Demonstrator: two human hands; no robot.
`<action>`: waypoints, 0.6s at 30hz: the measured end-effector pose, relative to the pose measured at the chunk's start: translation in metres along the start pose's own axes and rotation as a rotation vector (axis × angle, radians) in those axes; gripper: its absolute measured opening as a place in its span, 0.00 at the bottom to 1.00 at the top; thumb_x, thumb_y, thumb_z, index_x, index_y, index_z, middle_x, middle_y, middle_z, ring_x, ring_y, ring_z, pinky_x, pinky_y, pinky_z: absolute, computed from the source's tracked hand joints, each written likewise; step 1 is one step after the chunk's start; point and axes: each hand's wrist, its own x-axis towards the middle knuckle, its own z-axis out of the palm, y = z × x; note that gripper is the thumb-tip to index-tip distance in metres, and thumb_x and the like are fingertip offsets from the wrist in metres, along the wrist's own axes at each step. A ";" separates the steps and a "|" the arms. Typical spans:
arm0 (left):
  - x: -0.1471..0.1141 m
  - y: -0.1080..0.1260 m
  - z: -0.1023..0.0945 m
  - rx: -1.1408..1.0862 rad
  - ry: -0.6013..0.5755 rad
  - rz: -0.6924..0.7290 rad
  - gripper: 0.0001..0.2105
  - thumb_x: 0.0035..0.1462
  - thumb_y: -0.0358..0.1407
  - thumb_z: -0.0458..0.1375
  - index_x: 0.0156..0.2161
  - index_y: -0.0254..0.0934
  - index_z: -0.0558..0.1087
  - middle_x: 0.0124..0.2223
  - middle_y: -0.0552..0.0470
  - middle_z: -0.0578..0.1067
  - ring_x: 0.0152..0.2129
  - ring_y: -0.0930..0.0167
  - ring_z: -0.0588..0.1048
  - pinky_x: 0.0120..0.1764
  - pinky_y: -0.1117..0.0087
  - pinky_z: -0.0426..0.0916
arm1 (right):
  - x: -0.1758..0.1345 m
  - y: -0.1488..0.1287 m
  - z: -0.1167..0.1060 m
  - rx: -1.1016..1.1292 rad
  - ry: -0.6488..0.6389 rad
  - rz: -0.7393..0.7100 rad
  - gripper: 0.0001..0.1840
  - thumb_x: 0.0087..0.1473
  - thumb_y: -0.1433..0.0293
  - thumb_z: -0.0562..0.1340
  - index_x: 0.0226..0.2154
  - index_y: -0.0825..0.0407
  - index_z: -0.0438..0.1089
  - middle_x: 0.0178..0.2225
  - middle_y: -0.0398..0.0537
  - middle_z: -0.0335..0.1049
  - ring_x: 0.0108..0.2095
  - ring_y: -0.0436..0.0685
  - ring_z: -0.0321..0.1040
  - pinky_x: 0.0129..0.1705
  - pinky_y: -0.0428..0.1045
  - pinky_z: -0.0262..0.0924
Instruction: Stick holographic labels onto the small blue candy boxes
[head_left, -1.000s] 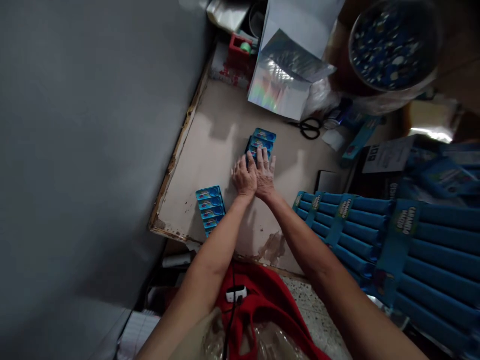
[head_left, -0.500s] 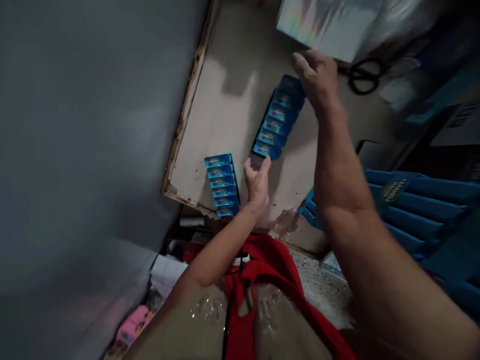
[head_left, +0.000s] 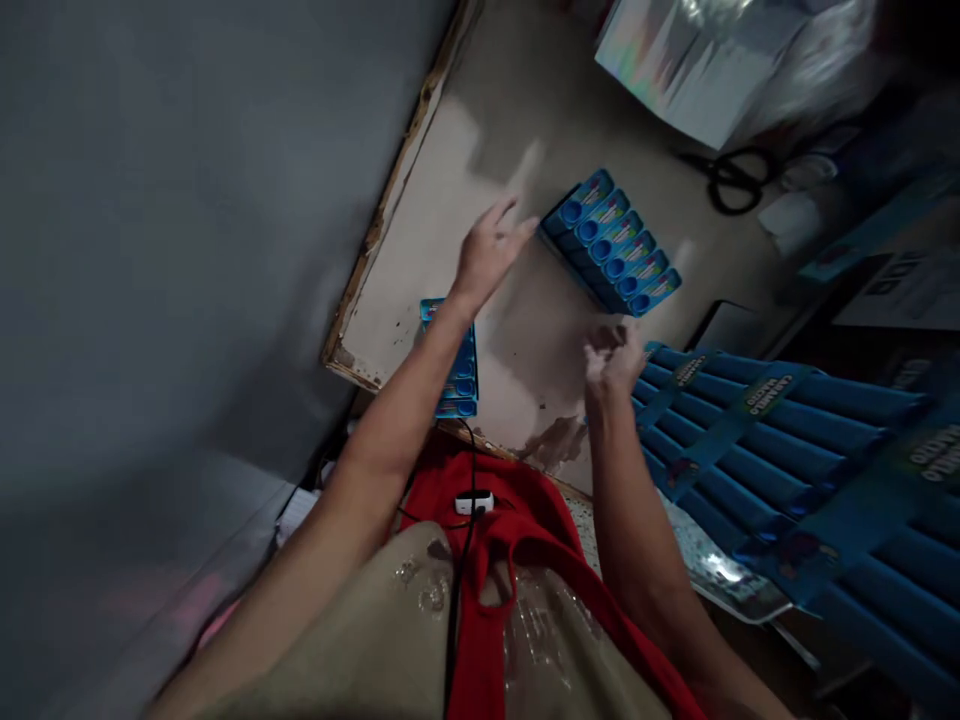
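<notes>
A row of small blue boxes [head_left: 611, 240] lies slanted on the pale tabletop [head_left: 540, 345], joined side by side with round blue marks on their faces. My left hand [head_left: 491, 250] is by the row's left end, fingers stretched apart and holding nothing. Just below the row's lower right end is my right hand [head_left: 615, 355], its fingers loosely bent and apart; it is slightly blurred, and nothing shows in it. A second row of blue boxes [head_left: 461, 375] lies at the table's near left, partly hidden behind my left forearm.
Large stacked blue cartons [head_left: 750, 430] stand at the right. Black scissors [head_left: 739, 180] lie at the back right, near a shiny silvery sheet [head_left: 667, 70] and clear plastic. A grey wall [head_left: 187, 250] rises along the left. A cable hangs over my red apron [head_left: 487, 620].
The row of blue boxes has turned and shifted right. My left hand has moved up and away from its lower end; my right hand has come down from its top end.
</notes>
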 end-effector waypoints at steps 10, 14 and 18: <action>-0.273 -0.038 -0.108 -0.554 0.183 -1.153 0.19 0.52 0.48 0.73 0.39 0.35 0.79 0.40 0.44 0.82 0.39 0.66 0.82 0.46 0.64 0.79 | -0.012 -0.153 0.117 -0.190 -0.817 -0.414 0.37 0.63 0.38 0.54 0.46 0.53 0.79 0.45 0.56 0.81 0.51 0.60 0.75 0.55 0.52 0.66; -0.257 -0.050 -0.071 -0.707 0.200 -1.118 0.21 0.40 0.39 0.79 0.40 0.34 0.80 0.41 0.47 0.83 0.37 0.67 0.82 0.45 0.65 0.79 | 0.013 -0.183 0.138 -0.593 -1.084 -0.462 0.37 0.58 0.38 0.62 0.39 0.56 0.81 0.37 0.56 0.81 0.39 0.60 0.75 0.40 0.49 0.62; -0.243 -0.041 -0.051 -0.678 0.347 -0.957 0.25 0.40 0.45 0.76 0.42 0.35 0.77 0.40 0.50 0.82 0.36 0.69 0.81 0.42 0.68 0.77 | 0.006 -0.161 0.112 -0.637 -0.932 -0.401 0.36 0.64 0.40 0.57 0.43 0.55 0.81 0.39 0.53 0.81 0.38 0.57 0.75 0.36 0.47 0.58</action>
